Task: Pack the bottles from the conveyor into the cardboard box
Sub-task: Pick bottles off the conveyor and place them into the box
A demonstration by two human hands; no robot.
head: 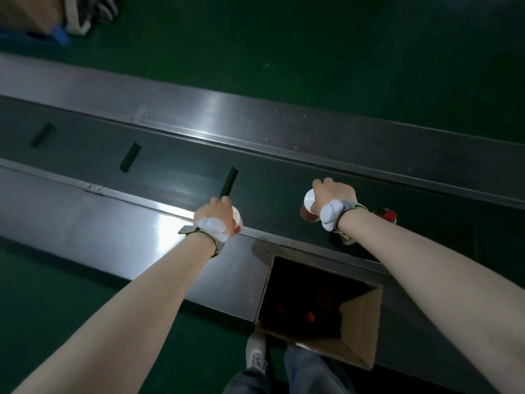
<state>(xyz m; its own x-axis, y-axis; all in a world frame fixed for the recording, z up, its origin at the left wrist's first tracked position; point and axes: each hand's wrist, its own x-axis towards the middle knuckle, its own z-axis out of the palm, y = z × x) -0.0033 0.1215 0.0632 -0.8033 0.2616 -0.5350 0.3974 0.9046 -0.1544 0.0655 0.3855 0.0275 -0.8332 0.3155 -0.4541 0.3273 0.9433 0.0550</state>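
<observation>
My left hand (216, 211) is closed around a bottle with a white cap and red contents (237, 221), at the near edge of the conveyor belt (170, 166). My right hand (335, 193) grips a second white-capped bottle (308, 204) on the belt. A third bottle with a red top (385, 215) stands on the belt just right of my right wrist. The open cardboard box (358, 317) sits below the conveyor's near side. Two red bottle tops (309, 317) show in its dark interior.
Steel side rails (255, 118) run along both sides of the belt. Dark strips (130, 157) cross the belt to the left. The floor is green. My legs and a shoe (257, 354) are next to the box. A pallet with cartons (31, 18) stands far left.
</observation>
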